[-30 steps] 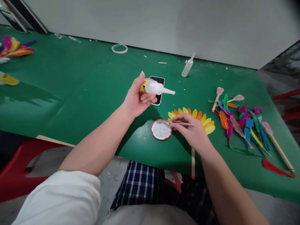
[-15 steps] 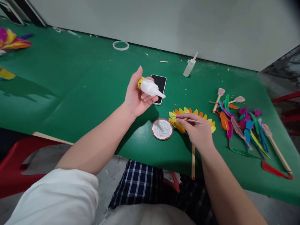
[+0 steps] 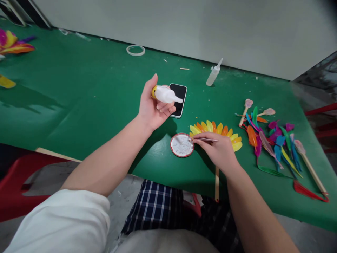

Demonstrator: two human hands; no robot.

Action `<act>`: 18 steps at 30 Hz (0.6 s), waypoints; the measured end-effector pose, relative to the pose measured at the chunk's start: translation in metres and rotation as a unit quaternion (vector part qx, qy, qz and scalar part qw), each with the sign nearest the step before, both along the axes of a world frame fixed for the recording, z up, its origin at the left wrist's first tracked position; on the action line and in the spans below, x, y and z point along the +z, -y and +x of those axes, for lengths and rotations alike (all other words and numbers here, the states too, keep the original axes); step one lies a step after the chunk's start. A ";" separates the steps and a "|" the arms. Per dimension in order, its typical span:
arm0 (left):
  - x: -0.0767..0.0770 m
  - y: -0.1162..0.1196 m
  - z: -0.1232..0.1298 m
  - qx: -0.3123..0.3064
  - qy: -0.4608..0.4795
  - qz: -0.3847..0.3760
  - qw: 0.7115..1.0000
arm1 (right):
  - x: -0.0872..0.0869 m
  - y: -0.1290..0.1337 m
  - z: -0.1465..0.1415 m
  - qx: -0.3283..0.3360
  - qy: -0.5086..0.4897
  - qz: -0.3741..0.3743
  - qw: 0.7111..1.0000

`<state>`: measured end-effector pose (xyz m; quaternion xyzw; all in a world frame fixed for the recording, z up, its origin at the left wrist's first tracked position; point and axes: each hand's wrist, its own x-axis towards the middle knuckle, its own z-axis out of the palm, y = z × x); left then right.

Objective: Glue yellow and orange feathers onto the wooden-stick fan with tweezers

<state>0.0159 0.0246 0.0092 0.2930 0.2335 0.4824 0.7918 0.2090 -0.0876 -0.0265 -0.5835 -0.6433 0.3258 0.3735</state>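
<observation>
My left hand [image 3: 154, 105] is wrapped round a white glue bottle [image 3: 165, 94] with a yellow band, its nozzle pointing right above a phone [image 3: 179, 100] on the table. Tweezers [image 3: 207, 139] are pinched in my right hand [image 3: 219, 147]. Their tips reach the right edge of a round, red-rimmed dish [image 3: 182, 144] with a white speckled surface; what the tips hold is too small to make out. Under and behind that hand lies a fan of yellow and orange feathers [image 3: 209, 125], partly hidden. Its wooden handle [image 3: 217, 182] points toward me.
A clear dropper bottle [image 3: 213, 74] stands at the back. Coloured feathers [image 3: 279, 140] lie with wooden sticks [image 3: 312, 168] on the right. A translucent ring [image 3: 135, 50] rests near the wall, and more feathers [image 3: 15, 44] are far left on the green table [image 3: 79, 80].
My right hand has moved left and toward me, bringing the tweezers from over the feather fan to the dish's edge. The glue bottle in my left hand has shifted slightly left and up.
</observation>
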 end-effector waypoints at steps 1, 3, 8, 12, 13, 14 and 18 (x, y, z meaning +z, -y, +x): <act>0.000 0.000 0.000 -0.003 0.007 -0.002 1.000 | -0.001 0.000 0.000 0.003 0.005 -0.001 1.000; 0.000 0.000 0.000 -0.010 0.018 -0.005 1.000 | -0.002 0.000 0.000 0.010 0.014 -0.003 1.000; -0.001 -0.001 0.000 -0.009 0.010 0.001 1.000 | -0.003 -0.001 0.000 0.021 0.020 -0.004 1.000; -0.002 -0.001 0.000 -0.001 -0.017 0.004 1.000 | -0.003 0.000 0.000 0.027 0.038 0.004 0.999; -0.002 -0.001 0.000 0.001 -0.024 0.004 1.000 | -0.003 0.000 -0.001 0.028 0.040 0.006 0.999; -0.002 -0.001 0.000 0.003 -0.026 0.004 1.000 | -0.002 0.000 -0.001 0.028 0.040 0.007 0.999; -0.002 -0.001 0.000 -0.002 -0.018 -0.004 1.000 | -0.002 -0.001 -0.002 0.027 0.040 0.008 0.999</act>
